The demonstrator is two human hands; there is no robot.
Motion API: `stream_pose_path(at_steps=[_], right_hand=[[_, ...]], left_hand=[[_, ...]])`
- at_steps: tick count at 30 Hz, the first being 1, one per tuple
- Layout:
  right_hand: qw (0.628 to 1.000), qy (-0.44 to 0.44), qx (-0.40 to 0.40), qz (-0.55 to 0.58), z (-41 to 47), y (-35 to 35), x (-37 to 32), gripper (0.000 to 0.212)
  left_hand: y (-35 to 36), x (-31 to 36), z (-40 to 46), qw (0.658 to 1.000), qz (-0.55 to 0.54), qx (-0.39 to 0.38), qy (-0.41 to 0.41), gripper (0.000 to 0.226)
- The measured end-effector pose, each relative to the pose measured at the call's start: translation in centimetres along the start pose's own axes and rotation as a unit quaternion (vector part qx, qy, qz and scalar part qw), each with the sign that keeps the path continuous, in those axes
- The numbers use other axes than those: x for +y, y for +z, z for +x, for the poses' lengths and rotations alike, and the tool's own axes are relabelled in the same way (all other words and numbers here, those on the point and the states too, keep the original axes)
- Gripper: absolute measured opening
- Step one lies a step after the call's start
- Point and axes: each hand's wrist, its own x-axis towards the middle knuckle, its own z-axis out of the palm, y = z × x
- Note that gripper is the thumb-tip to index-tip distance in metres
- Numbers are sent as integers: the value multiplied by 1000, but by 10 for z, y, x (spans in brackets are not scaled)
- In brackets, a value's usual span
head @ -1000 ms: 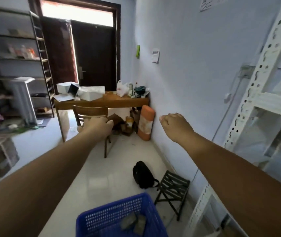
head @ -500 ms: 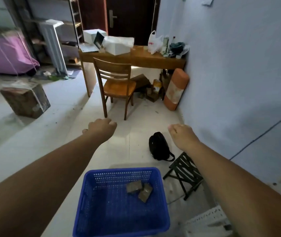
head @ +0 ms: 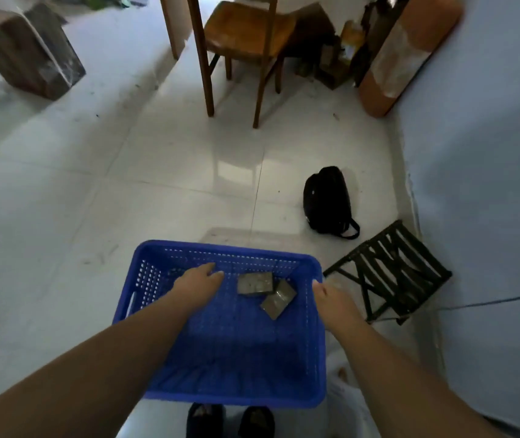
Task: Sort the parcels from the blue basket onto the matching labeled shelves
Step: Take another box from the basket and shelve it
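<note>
The blue basket [head: 157,273] stands on the tiled floor right in front of my feet. Two small grey-brown parcels lie in its far right corner: one flat parcel [head: 255,284] and a tilted parcel [head: 278,299] leaning against it. My left hand [head: 198,285] reaches down inside the basket, fingers apart and empty, just left of the flat parcel. My right hand [head: 331,302] hovers at the basket's right rim, fingers loosely spread, holding nothing. No shelves are in view.
A black bag [head: 326,200] lies on the floor beyond the basket. A dark folding stool [head: 391,270] stands at its right by the blue wall. A wooden chair [head: 246,39], an orange roll [head: 407,55] and a wrapped box [head: 21,49] sit farther off.
My view has tipped down from the room to the basket. Both hands dropped from chest height; the left one went into the basket, the right one came to its right rim.
</note>
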Motion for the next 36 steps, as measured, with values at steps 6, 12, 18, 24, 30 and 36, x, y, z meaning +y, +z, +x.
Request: stream_pose_path(at_steps=[6, 12, 18, 24, 30, 36], right_hand=[[992, 73, -70, 79, 123, 129, 38, 50], [978, 122, -91, 142, 264, 246, 61, 57], [989, 90, -7, 118, 360, 332, 90, 69], [967, 106, -35, 228, 338, 353, 86, 58], [840, 207, -21, 501, 244, 295, 44, 28], [771, 266, -171, 552, 134, 166, -34, 28]], left_hand=[[116, -64, 145, 985, -144, -66, -71, 59], [220, -126, 282, 950, -253, -81, -165, 65], [283, -151, 368, 895, -384, -73, -215, 53], [296, -153, 361, 862, -454, -88, -209, 50], [235, -138, 276, 917, -375, -18, -138, 28], [100, -85, 163, 929, -355, -17, 107, 25]])
